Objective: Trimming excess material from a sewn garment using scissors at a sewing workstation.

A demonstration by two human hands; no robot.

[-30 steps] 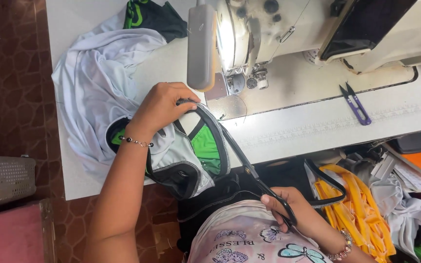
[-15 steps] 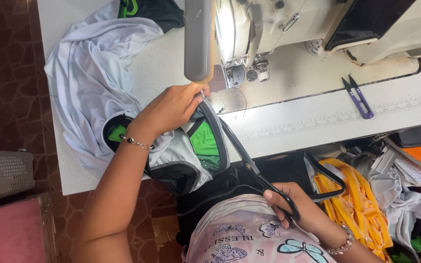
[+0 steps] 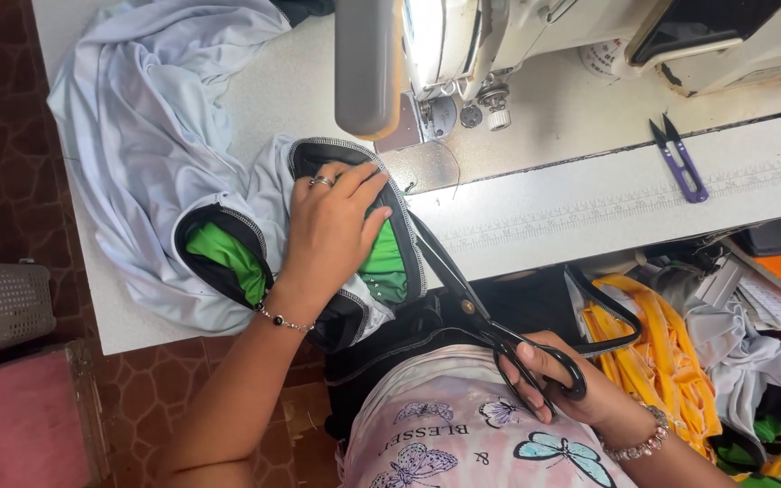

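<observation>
While pressing flat with spread fingers on the white, black and green garment, left hand now sits farther left of the sewing machine than a second ago. Right hand grips black scissors, blades near the garment's black edge, suggesting trimming after stitching.

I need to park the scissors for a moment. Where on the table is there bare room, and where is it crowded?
Bare room: the table strip between the sewing machine and the front edge, left of the purple thread snips. A smaller patch lies between the white garment and the machine head. Crowded: under the left hand. The right hand holds the scissors.
</observation>
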